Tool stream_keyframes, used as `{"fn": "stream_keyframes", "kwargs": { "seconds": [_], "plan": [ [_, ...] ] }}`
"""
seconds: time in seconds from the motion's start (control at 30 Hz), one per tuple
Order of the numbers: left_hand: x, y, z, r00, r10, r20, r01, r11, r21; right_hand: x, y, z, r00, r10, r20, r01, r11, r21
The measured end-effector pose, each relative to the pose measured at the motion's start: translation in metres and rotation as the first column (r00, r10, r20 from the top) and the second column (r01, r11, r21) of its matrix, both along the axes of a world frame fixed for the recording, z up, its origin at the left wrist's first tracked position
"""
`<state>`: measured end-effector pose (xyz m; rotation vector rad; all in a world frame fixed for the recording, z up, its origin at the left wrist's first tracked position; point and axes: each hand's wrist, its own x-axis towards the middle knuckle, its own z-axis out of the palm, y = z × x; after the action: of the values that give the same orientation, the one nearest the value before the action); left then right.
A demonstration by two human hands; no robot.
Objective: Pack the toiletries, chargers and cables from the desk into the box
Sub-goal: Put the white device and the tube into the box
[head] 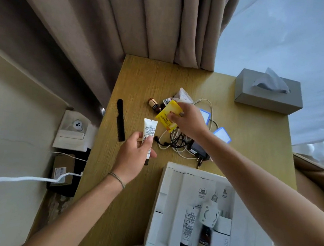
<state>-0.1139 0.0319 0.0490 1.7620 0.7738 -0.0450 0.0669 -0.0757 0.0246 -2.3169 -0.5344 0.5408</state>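
the left hand (133, 156) grips a white tube (148, 133) and the right hand (188, 120) pinches a yellow sachet (167, 116), both lifted clear, probably bound for the box (163, 185) nearer the wrists.

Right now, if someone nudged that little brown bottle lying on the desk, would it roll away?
Probably. The brown bottle looks round and lies on its side on the smooth desk, so a sideways push would likely roll it. It seems small and light, likely rigid. The yellow packet beside it might stop it on that side.
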Motion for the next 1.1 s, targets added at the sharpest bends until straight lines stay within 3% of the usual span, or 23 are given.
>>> {"fn": "stream_keyframes", "kwargs": {
  "seconds": [0.23,0.63,0.87,1.0,1.1],
  "plan": [
    [-0.002,-0.031,0.021,0.994,-0.011,0.111,0.024,0.993,-0.118,-0.029,-0.057,0.057,0.986,-0.061,-0.156,0.088,0.980,0.176],
    [-0.014,-0.063,0.027,0.990,-0.055,0.130,0.067,0.994,-0.085,-0.076,-0.144,0.084,0.952,0.006,-0.305,0.050,0.983,0.176],
    [-0.027,-0.082,0.025,0.989,-0.105,0.105,0.111,0.993,-0.050,-0.104,-0.176,0.067,0.963,0.061,-0.264,-0.069,0.997,-0.021],
    [-0.034,-0.092,0.023,0.987,-0.134,0.088,0.138,0.990,-0.036,-0.116,-0.195,0.056,0.999,0.014,-0.046,-0.023,0.982,-0.188],
    [-0.038,-0.098,0.022,0.985,-0.146,0.087,0.152,0.987,-0.056,-0.120,-0.210,0.046,0.989,0.062,0.131,-0.005,0.919,-0.395]
  ]
}}
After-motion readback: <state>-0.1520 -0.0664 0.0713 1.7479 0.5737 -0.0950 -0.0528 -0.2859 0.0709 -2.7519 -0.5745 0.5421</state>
